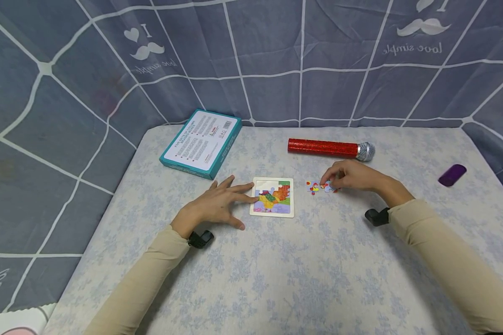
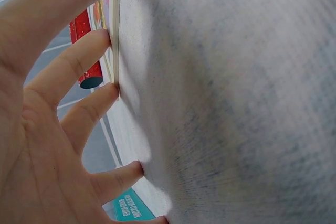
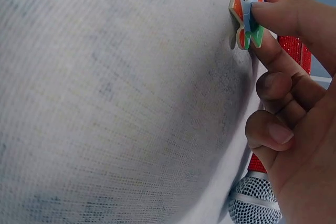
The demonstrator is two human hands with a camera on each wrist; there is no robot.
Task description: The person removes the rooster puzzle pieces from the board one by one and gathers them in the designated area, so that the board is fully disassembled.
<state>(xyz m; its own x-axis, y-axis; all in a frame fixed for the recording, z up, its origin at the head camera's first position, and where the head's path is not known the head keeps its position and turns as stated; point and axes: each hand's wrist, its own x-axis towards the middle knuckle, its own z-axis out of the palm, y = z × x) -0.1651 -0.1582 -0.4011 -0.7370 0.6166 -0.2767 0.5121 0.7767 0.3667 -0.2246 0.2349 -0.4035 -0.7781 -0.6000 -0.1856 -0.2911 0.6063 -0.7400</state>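
A: Where is the puzzle?
B: The jigsaw tray (image 1: 272,215) lies flat at the middle of the counter (image 1: 285,284). It shows a colourful bird, and its upper left part is bare white. The index fingertip of the left hand (image 1: 218,202) hides a little of the left side.

A: And how are the hands?
B: The left one is spread wide and grasps nothing; it only touches the tray's left edge. The right hand (image 1: 352,174) pinches a puzzle piece (image 3: 248,9) between thumb and index finger, with the other fingers curled. The fingers partly cover it, so I cannot tell if it is one piece or more. Just beside, loose pieces (image 1: 313,188) lie on the cloth.

A: What else stands around?
B: Behind the right hand is a red microphone (image 1: 322,147). A teal box (image 1: 203,139) lies behind the left hand, and a small purple object (image 1: 452,175) is far to the right; I cannot name it exactly.

A: Do the wrist views add something?
B: Yes. The left one shows the microphone's dark end face, while the right one shows the held piece's thick edge and orange, blue and green colours.
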